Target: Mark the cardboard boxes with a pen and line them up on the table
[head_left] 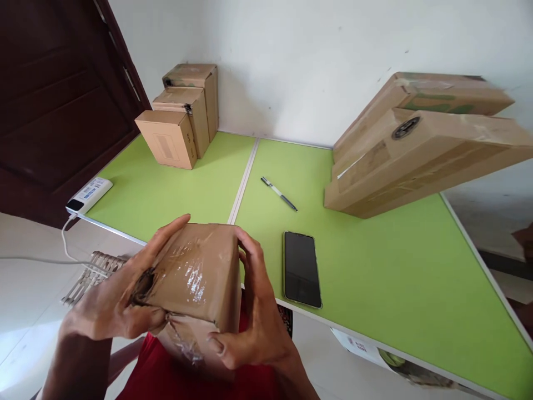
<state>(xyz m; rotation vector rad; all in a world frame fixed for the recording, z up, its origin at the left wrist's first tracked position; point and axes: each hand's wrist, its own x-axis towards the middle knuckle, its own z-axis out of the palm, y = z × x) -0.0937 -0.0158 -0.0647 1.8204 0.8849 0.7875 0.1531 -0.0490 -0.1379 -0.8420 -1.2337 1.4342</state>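
Between both hands I hold a brown cardboard box at the table's front edge, above my lap. Shiny clear tape covers its top, and its near left corner is torn and dark. My left hand grips the left side, its thumb by the torn corner. On the right side is my right hand, thumb on the near face and fingers over the far right edge. The box's underside is hidden. Right of it, a black smartphone lies flat on the table, with a pen farther back.
Several cardboard boxes stand against the wall: a group at the back left and large flat cartons at the right. A white device with a cable sits at the left edge of the green table. A dark door is beyond.
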